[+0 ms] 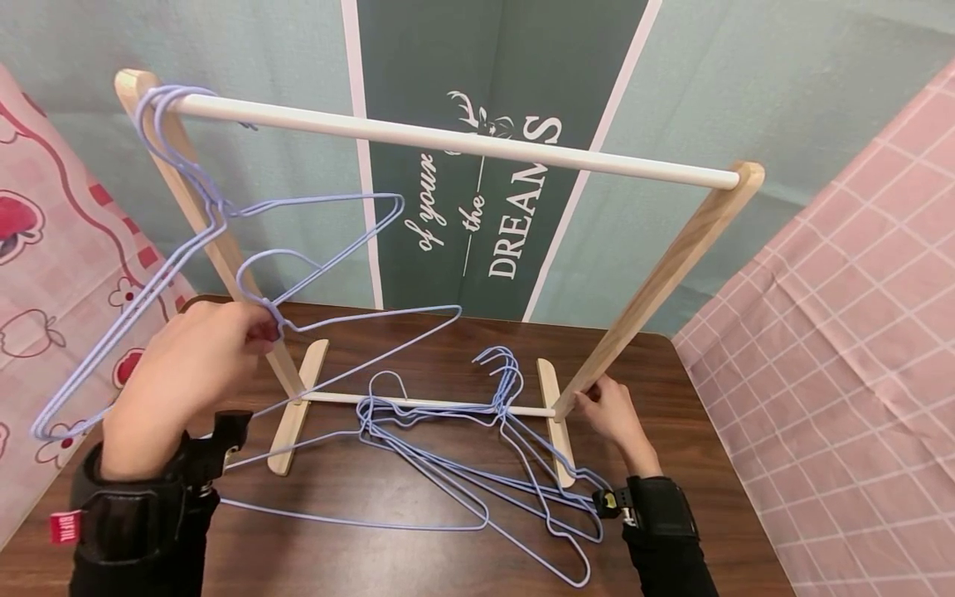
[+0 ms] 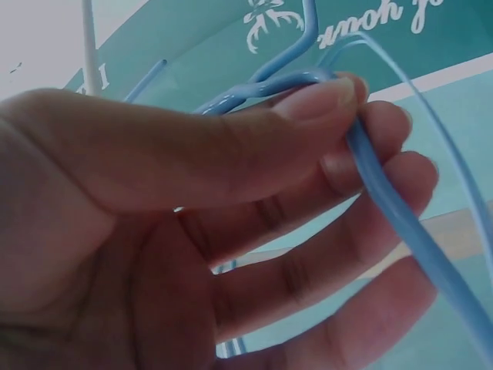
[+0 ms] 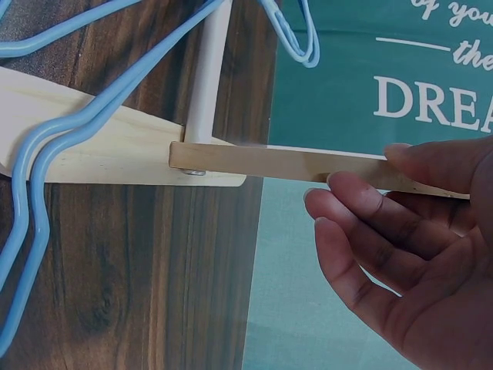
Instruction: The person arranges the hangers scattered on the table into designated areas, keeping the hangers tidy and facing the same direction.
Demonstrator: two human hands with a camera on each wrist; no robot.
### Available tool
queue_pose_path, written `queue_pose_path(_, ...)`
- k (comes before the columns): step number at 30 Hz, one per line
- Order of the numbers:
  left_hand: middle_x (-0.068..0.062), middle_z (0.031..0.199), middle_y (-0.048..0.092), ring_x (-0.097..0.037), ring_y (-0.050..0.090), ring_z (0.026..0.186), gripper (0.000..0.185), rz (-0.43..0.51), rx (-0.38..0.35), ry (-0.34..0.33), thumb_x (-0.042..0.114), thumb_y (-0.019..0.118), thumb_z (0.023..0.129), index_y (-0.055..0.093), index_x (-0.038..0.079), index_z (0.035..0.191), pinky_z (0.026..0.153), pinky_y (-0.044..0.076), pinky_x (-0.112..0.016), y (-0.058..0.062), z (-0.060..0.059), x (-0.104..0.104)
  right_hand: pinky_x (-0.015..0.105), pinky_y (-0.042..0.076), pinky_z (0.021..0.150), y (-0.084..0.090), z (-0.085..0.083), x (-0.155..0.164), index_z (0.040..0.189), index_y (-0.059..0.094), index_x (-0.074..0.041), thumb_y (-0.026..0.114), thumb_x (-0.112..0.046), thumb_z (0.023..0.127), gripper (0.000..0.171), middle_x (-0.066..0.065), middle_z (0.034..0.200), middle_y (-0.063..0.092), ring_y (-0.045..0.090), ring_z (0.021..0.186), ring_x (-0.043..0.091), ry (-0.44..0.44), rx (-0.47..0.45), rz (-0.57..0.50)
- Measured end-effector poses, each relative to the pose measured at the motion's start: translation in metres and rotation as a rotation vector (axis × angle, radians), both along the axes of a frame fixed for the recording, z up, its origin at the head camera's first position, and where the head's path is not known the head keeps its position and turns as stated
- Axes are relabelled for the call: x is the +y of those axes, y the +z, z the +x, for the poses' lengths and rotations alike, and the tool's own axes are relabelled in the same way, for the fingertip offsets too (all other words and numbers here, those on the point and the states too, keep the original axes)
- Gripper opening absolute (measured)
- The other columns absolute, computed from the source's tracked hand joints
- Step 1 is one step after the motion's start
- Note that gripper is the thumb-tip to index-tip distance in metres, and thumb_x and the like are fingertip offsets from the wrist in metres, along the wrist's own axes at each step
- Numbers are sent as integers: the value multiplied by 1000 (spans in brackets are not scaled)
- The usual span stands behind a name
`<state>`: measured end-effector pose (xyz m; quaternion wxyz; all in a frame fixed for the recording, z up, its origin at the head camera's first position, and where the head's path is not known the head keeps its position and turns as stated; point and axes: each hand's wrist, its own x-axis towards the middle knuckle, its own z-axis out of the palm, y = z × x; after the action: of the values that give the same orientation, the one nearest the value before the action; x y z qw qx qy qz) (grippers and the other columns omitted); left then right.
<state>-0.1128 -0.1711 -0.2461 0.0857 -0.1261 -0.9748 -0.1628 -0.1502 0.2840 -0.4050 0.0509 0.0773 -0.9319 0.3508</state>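
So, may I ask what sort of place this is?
Possibly a small indoor set for recording or practice: a brown table bears a small clothes rack, with printed fabric hanging close behind it.

1. Head camera: above and before the rack [image 1: 418, 135], facing forward and down across it.
2. Left wrist camera: very near the fingers [image 2: 300, 285], facing the backdrop [image 2: 192, 46] behind the rack, upside down.
3. Right wrist camera: close beside the rack's right post [image 3: 285, 163], turned sideways, sharing backdrop lettering [image 1: 520, 203] with the head view.
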Motion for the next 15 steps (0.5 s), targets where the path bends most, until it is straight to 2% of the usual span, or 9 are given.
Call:
queue_pose_path(9,1,59,51,-23,45,55,8,-42,17,11,5,62,75,62,13,72,50,34,-41,12,-4,-5,29,41,51,-1,-3,-1,98,56,9,59,-1,86,16,16,75,60,55,60,19,-43,-61,58)
queue_pose_path(15,-2,62,56,-27,50,59,2,-48,31,17,9,64,78,65,9,76,56,37,-45,16,-7,-10,30,41,52,0,-3,-1,97,56,10,59,-1,86,16,15,74,60,54,60,19,-49,-60,68)
